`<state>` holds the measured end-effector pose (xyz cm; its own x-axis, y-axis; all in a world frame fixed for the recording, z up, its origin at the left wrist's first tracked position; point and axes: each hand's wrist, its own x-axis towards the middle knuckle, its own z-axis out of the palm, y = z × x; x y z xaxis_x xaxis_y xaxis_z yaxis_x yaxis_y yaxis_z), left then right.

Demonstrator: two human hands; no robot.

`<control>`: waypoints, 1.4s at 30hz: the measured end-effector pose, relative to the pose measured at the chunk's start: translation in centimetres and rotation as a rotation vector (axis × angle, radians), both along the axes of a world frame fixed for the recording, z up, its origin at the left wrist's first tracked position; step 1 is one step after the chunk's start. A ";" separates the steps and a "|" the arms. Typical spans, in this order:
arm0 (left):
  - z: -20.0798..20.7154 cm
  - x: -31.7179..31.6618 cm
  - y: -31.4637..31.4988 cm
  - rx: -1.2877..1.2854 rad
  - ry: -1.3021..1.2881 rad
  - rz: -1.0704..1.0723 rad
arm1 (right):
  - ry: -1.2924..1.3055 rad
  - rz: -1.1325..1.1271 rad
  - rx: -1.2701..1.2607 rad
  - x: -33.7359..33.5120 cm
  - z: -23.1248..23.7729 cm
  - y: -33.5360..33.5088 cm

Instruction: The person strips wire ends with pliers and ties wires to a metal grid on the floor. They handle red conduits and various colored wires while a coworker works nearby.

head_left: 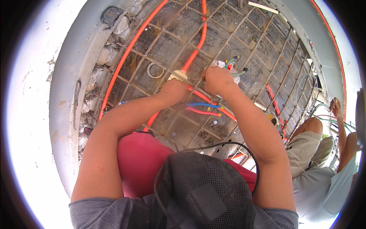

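My left hand [174, 91] is closed on a cream-coloured fitting [178, 75], where an orange conduit [195, 53] coming down from the far side meets it. To its right, my right hand [219, 79] is curled into a fist; whatever its fingers hold is hidden. Just beyond that fist show green-handled pliers [239, 72] with dark handle ends, against a crumpled white plastic bag [235, 79]. I cannot tell whether the pliers are gripped or only lie there. Nearer to me, a short blue tube [202, 104] and a pink one [202, 111] lie over the grid.
A steel bar grid [225, 42] spans the dark formwork. A tape roll [155, 70] lies left of the fitting. A tape measure [111, 15] rests on the far-left grey edge. Another orange conduit [127, 53] runs alongside. A co-worker [316, 152] crouches at right, one hand raised near thin wires.
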<state>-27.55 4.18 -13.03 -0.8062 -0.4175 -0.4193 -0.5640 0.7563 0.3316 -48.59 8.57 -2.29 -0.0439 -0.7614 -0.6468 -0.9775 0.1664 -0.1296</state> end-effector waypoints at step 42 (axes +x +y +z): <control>-0.6 -0.1 -0.2 0.054 -0.035 0.063 | -0.134 -0.340 -0.020 -1.2 -0.8 2.1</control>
<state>-27.66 3.95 -13.62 -0.7633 -0.4432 -0.4701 -0.6222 0.7001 0.3503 -49.76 10.72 -3.06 -0.2127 -0.7306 -0.6489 -0.8407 0.4753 -0.2596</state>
